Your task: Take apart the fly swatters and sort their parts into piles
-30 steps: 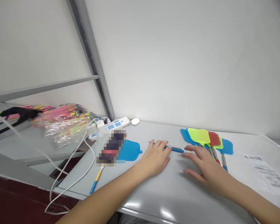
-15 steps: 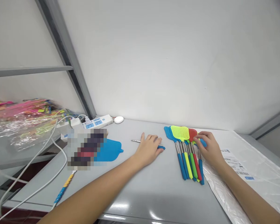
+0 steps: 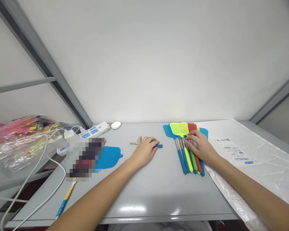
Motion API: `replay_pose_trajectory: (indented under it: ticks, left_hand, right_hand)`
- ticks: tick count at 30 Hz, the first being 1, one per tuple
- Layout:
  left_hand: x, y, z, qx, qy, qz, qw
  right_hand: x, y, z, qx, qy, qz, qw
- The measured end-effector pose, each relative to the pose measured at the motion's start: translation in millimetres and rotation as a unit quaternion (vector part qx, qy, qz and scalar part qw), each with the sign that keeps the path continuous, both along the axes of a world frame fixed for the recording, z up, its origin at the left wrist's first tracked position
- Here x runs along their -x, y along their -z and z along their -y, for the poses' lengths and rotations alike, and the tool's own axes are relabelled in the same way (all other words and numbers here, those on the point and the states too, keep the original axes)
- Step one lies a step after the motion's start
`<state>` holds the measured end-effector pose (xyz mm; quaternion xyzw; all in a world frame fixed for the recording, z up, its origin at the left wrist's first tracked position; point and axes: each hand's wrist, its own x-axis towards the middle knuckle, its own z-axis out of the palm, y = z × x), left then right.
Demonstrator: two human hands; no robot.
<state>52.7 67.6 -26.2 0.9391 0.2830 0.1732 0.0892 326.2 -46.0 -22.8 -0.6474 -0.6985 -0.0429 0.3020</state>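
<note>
My left hand [image 3: 145, 149] is on the table with its fingers curled over a handle [image 3: 160, 145] that has a blue grip; its bare metal rod pokes out at the left. Further left lies a detached blue fly swatter head [image 3: 110, 157], partly behind a blurred patch. At the right, several fly swatters [image 3: 180, 129] with yellow, red and blue heads lie in a fanned pile, their coloured grips [image 3: 188, 160] pointing towards me. My right hand [image 3: 200, 146] rests over this pile, thumb and forefinger closed at the metal rods just below the heads. The palm hides some rods.
A white power strip [image 3: 96, 130] with plugs and a white oval device [image 3: 116, 125] stand at the back left. White cables [image 3: 42, 154] loop over the left edge beside plastic-bagged goods [image 3: 26, 134]. A white plastic mailer [image 3: 262, 173] covers the right side.
My right hand has moved left and come down onto the swatter rods, its fingers closing. My left hand stays over the blue-gripped handle. The camera view has shifted.
</note>
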Motion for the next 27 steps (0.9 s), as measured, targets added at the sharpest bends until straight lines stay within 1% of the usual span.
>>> replay_pose_trajectory:
  ticks: [5, 8, 13, 16, 18, 20, 23, 25, 27]
  left_hand:
    - [1, -2.0, 5, -0.002, 0.005, 0.003, 1.000]
    - [0, -6.8, 11, -0.011, 0.022, -0.001, 1.000]
    - [0, -18.8, 26, -0.046, 0.103, -0.017, 0.993]
    - [-2, -24.5, 34, -0.050, 0.153, -0.020, 0.987]
    - [-7, -26.5, 39, -0.057, 0.174, -0.016, 0.983]
    - [-12, -26.7, 43, -0.068, 0.185, -0.012, 0.980]
    - [-18, -23.6, 50, -0.085, 0.202, -0.014, 0.976]
    - [-20, -20.1, 54, -0.095, 0.218, -0.019, 0.971]
    - [-20, -16.8, 56, -0.106, 0.235, -0.024, 0.966]
  right_hand:
    - [0, -2, 3, 0.041, -0.034, -0.021, 0.998]
    - [-2, -2, 4, 0.059, -0.052, 0.000, 0.997]
    - [-1, -7, 6, 0.093, -0.070, 0.018, 0.993]
    - [1, -8, 6, 0.089, -0.071, 0.016, 0.993]
    - [1, -7, 5, 0.075, -0.070, 0.017, 0.995]
    - [0, -4, 2, 0.053, -0.043, 0.026, 0.997]
    - [-2, 0, -2, 0.027, 0.028, 0.038, 0.999]
    - [-2, -1, -3, 0.022, 0.063, 0.052, 0.996]
    - [1, -4, -5, 0.028, 0.080, 0.093, 0.992]
